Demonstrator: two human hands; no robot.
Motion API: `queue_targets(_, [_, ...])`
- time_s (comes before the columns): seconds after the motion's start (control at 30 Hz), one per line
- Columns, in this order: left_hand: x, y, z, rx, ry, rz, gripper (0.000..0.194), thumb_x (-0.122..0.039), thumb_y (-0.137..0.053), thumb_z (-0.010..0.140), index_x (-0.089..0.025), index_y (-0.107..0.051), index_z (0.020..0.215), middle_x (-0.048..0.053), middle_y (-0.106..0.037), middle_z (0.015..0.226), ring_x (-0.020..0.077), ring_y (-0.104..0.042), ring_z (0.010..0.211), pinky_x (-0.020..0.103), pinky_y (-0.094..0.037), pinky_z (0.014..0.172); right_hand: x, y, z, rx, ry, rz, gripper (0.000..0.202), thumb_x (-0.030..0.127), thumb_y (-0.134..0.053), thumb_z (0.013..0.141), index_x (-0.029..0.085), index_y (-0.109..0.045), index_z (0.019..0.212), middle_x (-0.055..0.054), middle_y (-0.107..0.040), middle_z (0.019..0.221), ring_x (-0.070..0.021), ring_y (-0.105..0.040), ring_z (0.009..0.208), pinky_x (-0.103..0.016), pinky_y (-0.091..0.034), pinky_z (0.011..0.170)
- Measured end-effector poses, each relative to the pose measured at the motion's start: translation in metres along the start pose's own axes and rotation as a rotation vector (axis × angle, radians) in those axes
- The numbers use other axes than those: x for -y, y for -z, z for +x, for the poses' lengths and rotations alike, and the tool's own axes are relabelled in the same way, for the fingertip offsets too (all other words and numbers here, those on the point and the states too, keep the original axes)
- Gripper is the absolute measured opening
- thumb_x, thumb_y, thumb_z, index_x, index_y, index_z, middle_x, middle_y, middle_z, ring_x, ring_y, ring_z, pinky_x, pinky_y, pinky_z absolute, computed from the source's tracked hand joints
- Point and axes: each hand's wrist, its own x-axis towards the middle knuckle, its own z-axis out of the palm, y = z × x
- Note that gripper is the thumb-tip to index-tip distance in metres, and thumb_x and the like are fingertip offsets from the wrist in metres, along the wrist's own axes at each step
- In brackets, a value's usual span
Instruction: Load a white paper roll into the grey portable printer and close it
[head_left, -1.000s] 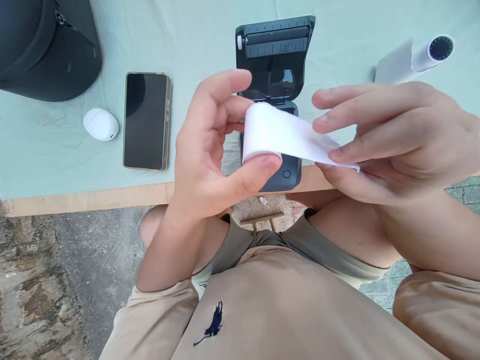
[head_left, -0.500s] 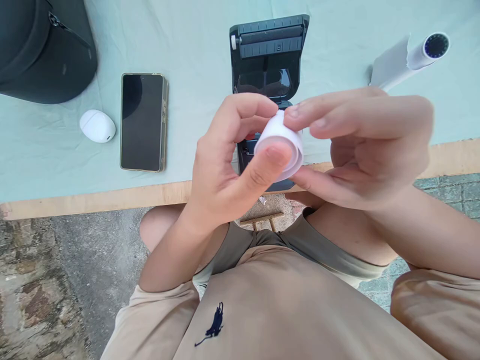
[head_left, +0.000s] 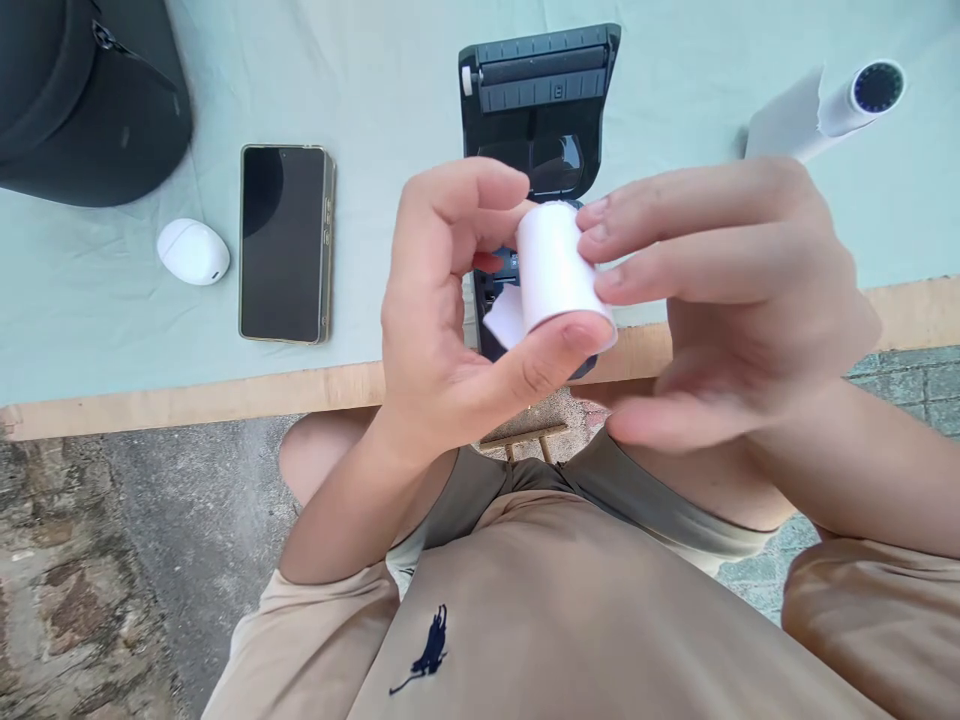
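Observation:
A small white paper roll (head_left: 561, 262) is held up over a dark printer-like device (head_left: 541, 120) whose lid stands open. My left hand (head_left: 457, 310) grips the roll by its ends, thumb across the lower end and fingers behind the upper part. A loose flap of paper sticks out at the roll's lower left. My right hand (head_left: 720, 290) has its fingertips against the roll's right side, while its thumb is spread away below, blurred. The hands and roll hide most of the device's lower half.
A phone (head_left: 285, 243) and a white oval case (head_left: 193, 251) lie on the cloth-covered table (head_left: 375, 120), left of the device. A black bag (head_left: 90, 110) stands at the far left. Another white roll (head_left: 855, 105), partly unrolled, lies at the back right.
The roll has tilted so its side shows instead of its end, and a paper flap has appeared at its lower left. My right thumb has moved down, away from the roll.

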Motion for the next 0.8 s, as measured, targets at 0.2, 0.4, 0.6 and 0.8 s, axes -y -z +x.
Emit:
queue_targets(0.2, [-0.005, 0.005, 0.000, -0.008, -0.102, 0.092, 0.045, -0.045, -0.074, 0.071, -0.024, -0.050, 0.103, 0.004, -0.055, 0.111, 0.0219, -0.060, 0.102, 0.040, -0.052, 0.081, -0.001, 0.010, 0.002, 0.055, -0.115, -0.032, 0.011, 0.022, -0.057, 0.080, 0.026, -0.061, 0.090, 0.000, -0.058, 0.097, -0.0102, -0.059, 0.089, -0.029, -0.054, 0.079])
queue_targets(0.4, [0.003, 0.003, 0.005, -0.041, -0.285, 0.188, 0.045, -0.030, -0.080, 0.066, -0.022, -0.051, 0.100, 0.005, -0.061, 0.115, 0.0209, -0.058, 0.110, 0.040, -0.051, 0.090, 0.008, 0.010, 0.007, 0.110, -0.390, 0.262, 0.011, 0.022, -0.062, 0.081, 0.017, -0.052, 0.079, 0.001, -0.054, 0.077, -0.0061, -0.052, 0.074, -0.021, -0.048, 0.062])
queue_targets(0.6, [0.004, 0.000, 0.007, 0.005, -0.516, 0.431, 0.046, -0.038, -0.078, 0.068, -0.024, -0.053, 0.104, 0.001, -0.065, 0.109, 0.0208, -0.061, 0.107, 0.039, -0.048, 0.091, 0.013, 0.008, 0.010, 0.104, -0.750, 0.582, 0.036, 0.017, -0.069, 0.073, 0.019, -0.039, 0.093, 0.000, -0.054, 0.097, -0.0087, -0.062, 0.074, -0.026, -0.059, 0.063])
queue_targets(0.8, [-0.001, -0.002, 0.005, -0.035, -0.485, 0.717, 0.048, -0.042, -0.072, 0.074, -0.024, -0.056, 0.114, 0.007, -0.063, 0.111, 0.0249, -0.058, 0.106, 0.041, -0.045, 0.089, 0.014, 0.007, 0.009, 0.064, -0.735, 0.407, 0.043, 0.015, -0.071, 0.069, 0.021, -0.042, 0.100, -0.002, -0.050, 0.105, -0.0130, -0.059, 0.095, -0.023, -0.057, 0.063])
